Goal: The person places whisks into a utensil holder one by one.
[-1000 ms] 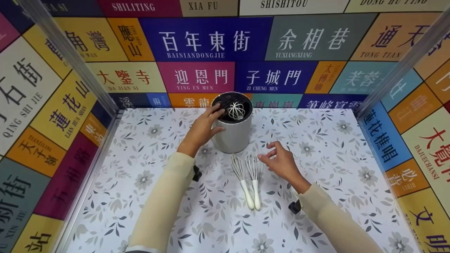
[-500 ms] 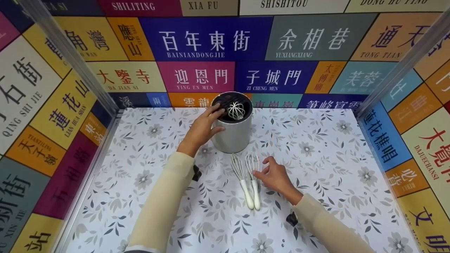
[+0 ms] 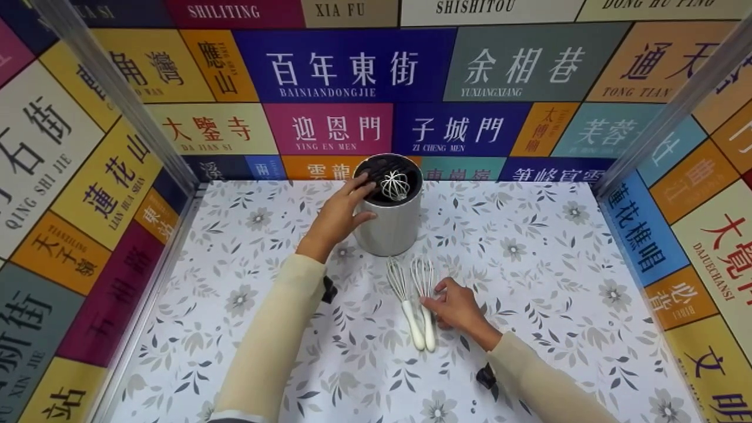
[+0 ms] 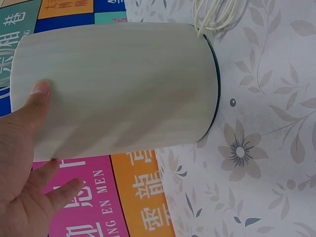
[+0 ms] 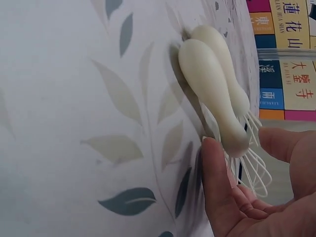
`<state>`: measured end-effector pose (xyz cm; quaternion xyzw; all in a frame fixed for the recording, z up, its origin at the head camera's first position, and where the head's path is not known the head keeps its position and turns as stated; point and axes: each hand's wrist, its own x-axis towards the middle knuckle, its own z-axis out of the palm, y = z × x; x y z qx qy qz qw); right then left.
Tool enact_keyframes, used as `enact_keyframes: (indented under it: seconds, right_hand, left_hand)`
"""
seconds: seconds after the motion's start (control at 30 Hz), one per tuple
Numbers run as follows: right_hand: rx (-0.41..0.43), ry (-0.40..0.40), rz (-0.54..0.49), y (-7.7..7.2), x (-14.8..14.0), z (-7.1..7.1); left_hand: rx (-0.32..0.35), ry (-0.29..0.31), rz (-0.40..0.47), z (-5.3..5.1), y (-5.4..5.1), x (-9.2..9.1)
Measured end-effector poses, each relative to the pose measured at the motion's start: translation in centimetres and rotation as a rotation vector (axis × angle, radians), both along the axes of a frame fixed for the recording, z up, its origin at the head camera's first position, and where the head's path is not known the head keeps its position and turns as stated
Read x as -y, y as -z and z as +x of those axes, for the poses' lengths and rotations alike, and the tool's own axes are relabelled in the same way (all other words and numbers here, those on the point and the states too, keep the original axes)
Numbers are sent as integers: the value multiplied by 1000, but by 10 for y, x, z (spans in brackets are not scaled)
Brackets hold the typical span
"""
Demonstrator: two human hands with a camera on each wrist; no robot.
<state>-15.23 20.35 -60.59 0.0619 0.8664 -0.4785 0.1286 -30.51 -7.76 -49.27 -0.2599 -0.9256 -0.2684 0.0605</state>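
Note:
A light grey utensil holder [image 3: 388, 232] with a black inside stands upright at the back; a whisk's wire head [image 3: 395, 185] sticks out of it. My left hand [image 3: 338, 217] rests on its left side, fingers over the rim and thumb [image 4: 39, 94] lying against the wall. In front lie two whisks with cream handles: a left whisk [image 3: 413, 323] and a right whisk [image 3: 427, 326], wires toward the holder. My right hand [image 3: 461, 308] is at the right whisk's neck, thumb and fingers on either side of the handle [image 5: 212, 89], with a gap beside one finger.
A white flowered cloth [image 3: 529, 282] covers the table. Panels with coloured street-name signs [image 3: 346, 64] stand behind and at both sides, with clear corner strips [image 3: 658, 111] between them. The holder stands close to the back panel.
My right hand has come down and left from beside the wire heads to the right whisk's neck. My left hand, the holder and both whisks have stayed put.

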Motion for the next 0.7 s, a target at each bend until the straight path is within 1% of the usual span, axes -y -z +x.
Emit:
enact_keyframes:
  seconds: [0.2, 0.4, 0.53, 0.7]
  right_hand:
    - [46, 15, -37, 4, 4, 1]
    - [59, 7, -43, 4, 6, -1]
    - [69, 16, -54, 4, 6, -1]
    - [45, 16, -43, 5, 6, -2]
  left_hand:
    - [11, -9, -7, 1, 0, 0]
    - [17, -10, -4, 0, 0, 0]
    - [18, -10, -5, 0, 0, 0]
    - [6, -8, -8, 1, 1, 0]
